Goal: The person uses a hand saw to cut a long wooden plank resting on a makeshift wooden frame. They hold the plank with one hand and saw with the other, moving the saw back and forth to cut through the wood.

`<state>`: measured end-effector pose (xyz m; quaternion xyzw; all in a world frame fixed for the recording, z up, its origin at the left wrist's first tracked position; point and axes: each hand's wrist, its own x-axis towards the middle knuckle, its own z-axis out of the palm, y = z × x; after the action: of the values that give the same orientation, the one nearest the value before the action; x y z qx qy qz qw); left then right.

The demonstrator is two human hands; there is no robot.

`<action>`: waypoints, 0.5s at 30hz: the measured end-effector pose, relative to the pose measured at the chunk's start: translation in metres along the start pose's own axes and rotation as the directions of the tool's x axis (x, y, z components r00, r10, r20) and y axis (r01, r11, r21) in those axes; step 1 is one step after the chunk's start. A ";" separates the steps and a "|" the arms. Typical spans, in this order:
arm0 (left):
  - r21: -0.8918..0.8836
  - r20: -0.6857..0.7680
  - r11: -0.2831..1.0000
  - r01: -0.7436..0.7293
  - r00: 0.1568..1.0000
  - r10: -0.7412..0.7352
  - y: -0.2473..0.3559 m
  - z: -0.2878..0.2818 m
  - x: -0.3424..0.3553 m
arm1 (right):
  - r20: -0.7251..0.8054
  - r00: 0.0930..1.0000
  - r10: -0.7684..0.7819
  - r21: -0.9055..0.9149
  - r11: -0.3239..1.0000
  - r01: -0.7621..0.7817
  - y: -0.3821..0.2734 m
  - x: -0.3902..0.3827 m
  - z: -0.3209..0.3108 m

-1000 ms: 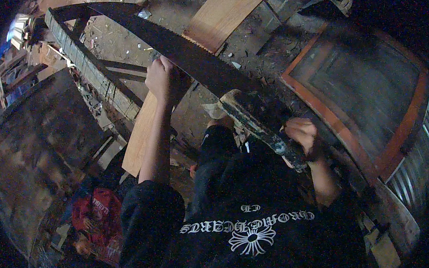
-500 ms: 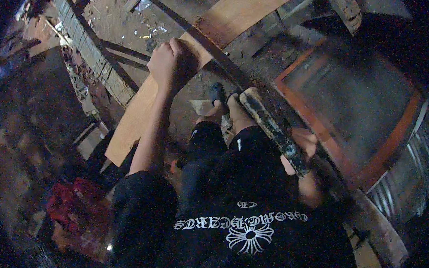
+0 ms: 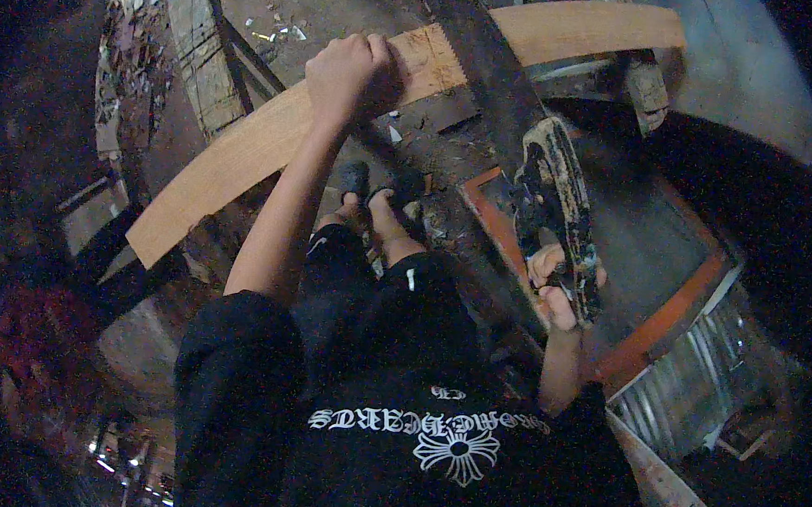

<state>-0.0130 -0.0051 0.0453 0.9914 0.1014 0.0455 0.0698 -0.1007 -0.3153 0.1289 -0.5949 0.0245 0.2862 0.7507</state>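
Observation:
My left hand (image 3: 347, 78) has its fingers curled over a pale wooden board (image 3: 206, 176), which runs diagonally from lower left to upper right across timber supports. A long dark handsaw (image 3: 483, 54) lies across the board to the right of that hand, its toothed edge beside a rough, darker patch on the wood. My right hand (image 3: 558, 281) grips the saw's worn black and beige handle (image 3: 568, 184). The part of the board under the blade is hidden.
A weathered timber beam (image 3: 203, 74) stands left of my legs (image 3: 389, 225). An orange-framed dark panel (image 3: 661, 334) and corrugated metal sheet (image 3: 667, 390) lie at right. Scraps litter the dirt floor (image 3: 272, 13). An indistinct dark red item (image 3: 38, 333) is at lower left.
My view has turned, so board and saw sit at new angles, the blade now running more up and down the picture. The saw also appears lower against the board than a second ago.

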 end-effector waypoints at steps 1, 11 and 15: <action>0.019 0.007 1.000 -0.016 1.000 0.015 0.001 -0.003 0.000 | 0.010 1.000 -0.025 -0.037 0.999 0.025 0.005 0.000 -0.001; -0.044 0.168 0.995 0.085 0.983 -0.077 -0.008 0.020 0.003 | 0.068 0.964 0.258 0.522 0.814 -0.255 0.082 -0.028 -0.041; -0.145 0.198 0.970 0.198 0.966 -0.167 -0.011 0.011 0.001 | 0.052 0.987 0.155 0.382 0.909 -0.163 0.079 0.016 0.013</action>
<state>-0.0125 0.0042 0.0332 0.9686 0.1815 -0.0448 0.1637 -0.1276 -0.2869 0.0572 -0.4288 0.1210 0.3420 0.8274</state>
